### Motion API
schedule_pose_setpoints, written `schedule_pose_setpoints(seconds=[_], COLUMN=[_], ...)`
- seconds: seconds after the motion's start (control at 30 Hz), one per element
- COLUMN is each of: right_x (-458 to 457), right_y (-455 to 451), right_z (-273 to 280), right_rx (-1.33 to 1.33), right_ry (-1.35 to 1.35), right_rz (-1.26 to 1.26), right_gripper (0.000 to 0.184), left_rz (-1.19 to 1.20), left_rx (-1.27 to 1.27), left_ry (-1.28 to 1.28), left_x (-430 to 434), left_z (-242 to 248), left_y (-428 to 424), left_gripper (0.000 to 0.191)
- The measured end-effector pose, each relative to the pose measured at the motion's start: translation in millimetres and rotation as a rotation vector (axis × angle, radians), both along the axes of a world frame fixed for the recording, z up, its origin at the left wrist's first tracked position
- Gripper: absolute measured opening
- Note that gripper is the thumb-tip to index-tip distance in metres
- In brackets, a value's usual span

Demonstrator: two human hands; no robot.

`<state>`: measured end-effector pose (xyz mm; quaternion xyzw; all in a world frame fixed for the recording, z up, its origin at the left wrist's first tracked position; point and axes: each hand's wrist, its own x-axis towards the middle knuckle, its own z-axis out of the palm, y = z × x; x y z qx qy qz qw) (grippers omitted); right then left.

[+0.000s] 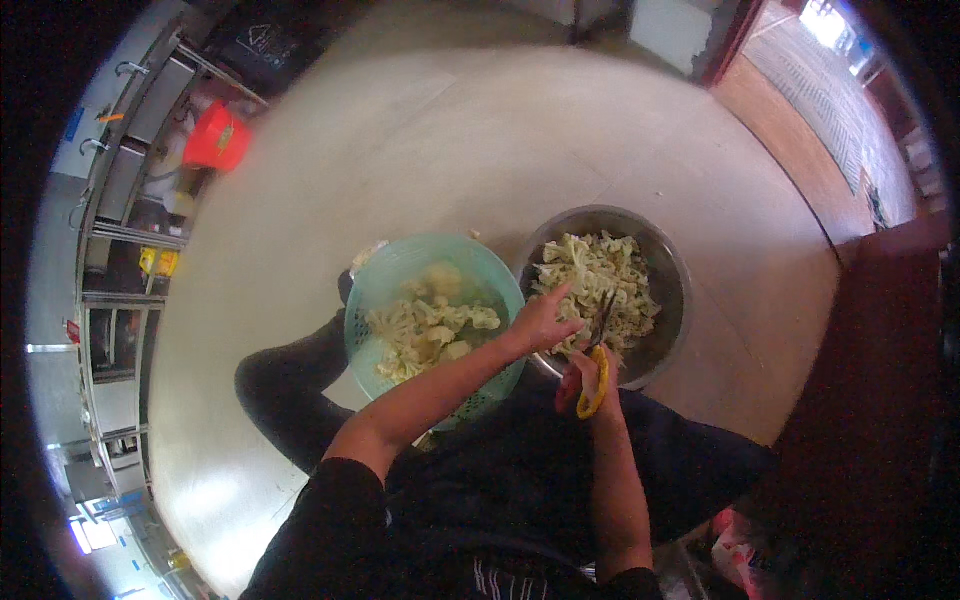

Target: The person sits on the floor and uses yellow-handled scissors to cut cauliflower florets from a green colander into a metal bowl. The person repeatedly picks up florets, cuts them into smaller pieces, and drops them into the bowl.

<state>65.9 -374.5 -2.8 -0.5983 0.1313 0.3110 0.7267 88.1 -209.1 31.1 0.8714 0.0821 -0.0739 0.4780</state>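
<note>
Cauliflower florets [600, 270] fill much of a round metal basin [679, 300] on the floor. To its left stands a green plastic colander [437, 244] with more cauliflower pieces [431, 330] in it. My left hand [547, 322] reaches over the basin's left part, index finger and thumb apart, at the florets; nothing shows in its grasp. My right hand [600, 367], at the basin's near edge, grips scissors [592, 390] with yellow handles, their dark blades pointing away from me over the florets. How far the blades are parted is hard to tell.
My bent leg [281, 379] lies left of the colander. Along the left runs a counter with shelves [135, 300] and a red bucket [217, 136]. A dark red panel [862, 360] stands at the right, near a doorway [795, 127]. A pinkish bag [735, 555] lies at lower right.
</note>
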Motion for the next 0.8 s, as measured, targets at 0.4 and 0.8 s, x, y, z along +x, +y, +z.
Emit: schedule_pose_setpoints(seconds=[0.4, 0.8], right_x=[-5, -5], right_y=[15, 17], right_z=[-25, -6], right_rx=[-0.017, 0.012], right_ry=[0.028, -0.006], right_rz=[0.053, 0.081], right_gripper=[0.023, 0.02], left_rz=[-0.078, 0.039], left_rx=[0.949, 0.67], left_ry=[-0.074, 0.295], left_x=[-41, -56], left_z=[-56, -60], left_y=[172, 215], left_gripper=[0.031, 0.043])
